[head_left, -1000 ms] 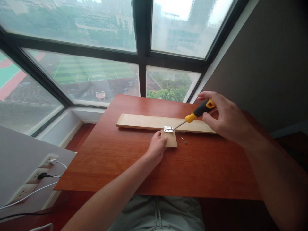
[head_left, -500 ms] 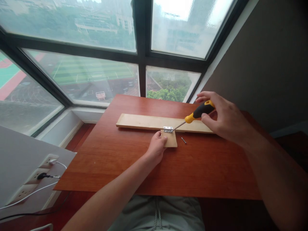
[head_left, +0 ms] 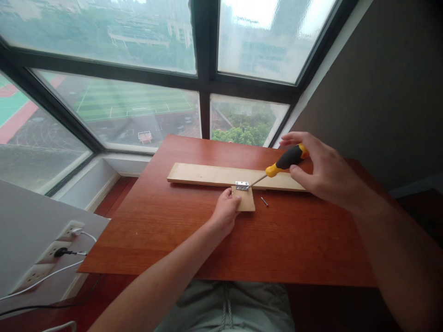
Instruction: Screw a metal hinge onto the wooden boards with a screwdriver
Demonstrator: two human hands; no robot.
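Observation:
My right hand [head_left: 323, 170] is closed round the black-and-yellow handle of a screwdriver [head_left: 282, 164]. Its metal shaft slants down to the left, with the tip on a small silver hinge [head_left: 242, 186]. The hinge joins a long pale wooden board [head_left: 207, 175] to a small square wooden block [head_left: 246, 200] in front of it. My left hand [head_left: 224, 212] grips the left edge of that block, pressing it on the red-brown table [head_left: 173, 230]. A loose screw [head_left: 264, 201] lies on the table just right of the block.
Large windows rise behind the table's far edge, and a brown wall stands on the right. A white power strip [head_left: 51, 253] with plugged cables sits at the lower left, below the table's level. My lap shows under the near edge.
My right hand's fingers have shifted slightly on the screwdriver handle, which has turned a little. The left hand, block and board have stayed put.

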